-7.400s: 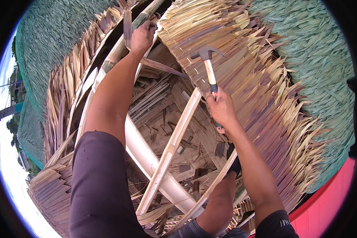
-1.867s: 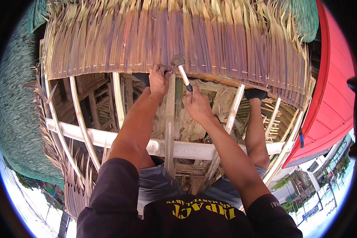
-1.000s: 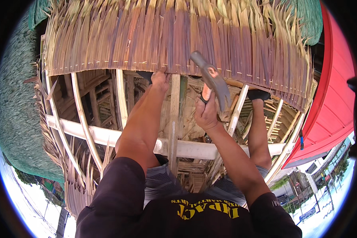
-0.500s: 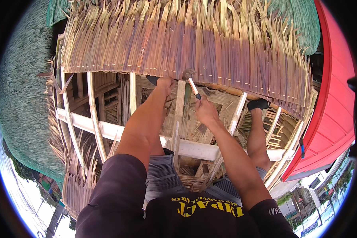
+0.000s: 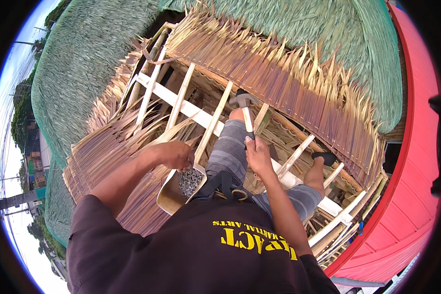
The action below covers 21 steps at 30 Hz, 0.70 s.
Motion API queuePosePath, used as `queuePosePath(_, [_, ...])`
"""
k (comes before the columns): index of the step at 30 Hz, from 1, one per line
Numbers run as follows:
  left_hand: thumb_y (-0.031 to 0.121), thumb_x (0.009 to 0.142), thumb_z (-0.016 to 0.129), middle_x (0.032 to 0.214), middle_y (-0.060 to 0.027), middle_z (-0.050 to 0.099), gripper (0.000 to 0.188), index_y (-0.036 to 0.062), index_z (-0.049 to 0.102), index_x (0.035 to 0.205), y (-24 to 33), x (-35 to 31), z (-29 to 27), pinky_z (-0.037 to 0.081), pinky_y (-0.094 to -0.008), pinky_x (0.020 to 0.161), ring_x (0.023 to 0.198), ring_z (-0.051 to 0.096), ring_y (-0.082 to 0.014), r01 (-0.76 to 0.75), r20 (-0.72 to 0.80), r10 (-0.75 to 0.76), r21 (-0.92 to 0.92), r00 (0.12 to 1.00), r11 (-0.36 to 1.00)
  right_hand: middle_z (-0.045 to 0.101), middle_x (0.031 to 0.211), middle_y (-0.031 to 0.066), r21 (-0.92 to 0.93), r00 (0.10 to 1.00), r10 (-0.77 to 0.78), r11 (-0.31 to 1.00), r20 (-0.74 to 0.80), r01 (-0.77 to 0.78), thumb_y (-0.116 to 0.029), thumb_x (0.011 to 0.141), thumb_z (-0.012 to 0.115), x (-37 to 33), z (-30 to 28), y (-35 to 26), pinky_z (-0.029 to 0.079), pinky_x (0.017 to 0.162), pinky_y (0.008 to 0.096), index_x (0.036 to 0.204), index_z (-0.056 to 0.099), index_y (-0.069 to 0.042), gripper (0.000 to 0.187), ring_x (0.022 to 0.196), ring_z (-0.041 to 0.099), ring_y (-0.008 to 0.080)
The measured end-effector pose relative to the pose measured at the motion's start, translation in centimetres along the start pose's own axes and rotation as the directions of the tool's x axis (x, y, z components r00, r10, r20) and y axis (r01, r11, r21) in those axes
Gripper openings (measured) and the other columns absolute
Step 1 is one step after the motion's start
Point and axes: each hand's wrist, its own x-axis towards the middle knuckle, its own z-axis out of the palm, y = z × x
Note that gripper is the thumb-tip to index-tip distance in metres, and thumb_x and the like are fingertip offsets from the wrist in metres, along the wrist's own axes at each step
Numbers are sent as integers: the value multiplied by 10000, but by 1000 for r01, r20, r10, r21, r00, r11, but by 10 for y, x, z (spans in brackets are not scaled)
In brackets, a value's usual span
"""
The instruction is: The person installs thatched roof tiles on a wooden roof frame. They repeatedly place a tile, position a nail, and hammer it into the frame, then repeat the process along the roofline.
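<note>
ok so from the head view, the right hand [image 5: 257, 156] sits just right of frame centre, fingers wrapped tight round the lower end of a hammer [image 5: 245, 109]. the handle runs straight up out of the fist and the head sits above the hand, close under the lower edge of the dried thatch layer [image 5: 299, 93] that crosses the upper middle. pale wooden handle, grey metal head with a dark cap on top, pretty standard looking.

the left hand [image 5: 174, 154] is left of centre, fingers bunched and dipping into a tan pouch [image 5: 170, 193] hanging at the waist. the pouch is full of small dark nails [image 5: 188, 181]. fingertips are down among them, but i can't tell if anything's actually pinched, too small to see.

under both hands there's an open frame of pale wooden battens [image 5: 181, 105] running from upper left toward lower right. green netted thatch [image 5: 83, 59] fills the upper left, and a red roof [image 5: 416, 161] runs down the right edge.
</note>
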Motion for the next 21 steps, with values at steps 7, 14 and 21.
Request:
queuePosePath(7, [75,888,583,1109,-187,649,366,70,588,1254,6,7,163,595,-467,764,930,714,-374,211,-573,-9,287,819,934,583,685,129,-139,941,-318,933,116,332,-430,1053,534,-71,42,-25,479,605,393,939,517,3,448,621,589,247])
queuePosePath(14, [82,917,562,1183,-189,610,207,44,595,1118,11,0,177,594,-471,757,948,712,-374,293,-545,-138,209,827,933,650,901,289,-171,969,-209,958,134,230,-464,1036,537,-98,31,-33,503,770,496,1078,535,60,526,858,634,476])
queuePosePath(21, [56,919,554,1182,-200,621,222,26,585,1136,-3,3,190,596,-467,766,956,716,-370,302,-541,-119,265,833,916,674,1021,335,-131,977,-214,968,23,215,-459,1028,550,-103,23,-30,517,835,507,1133,542,70,540,973,651,522])
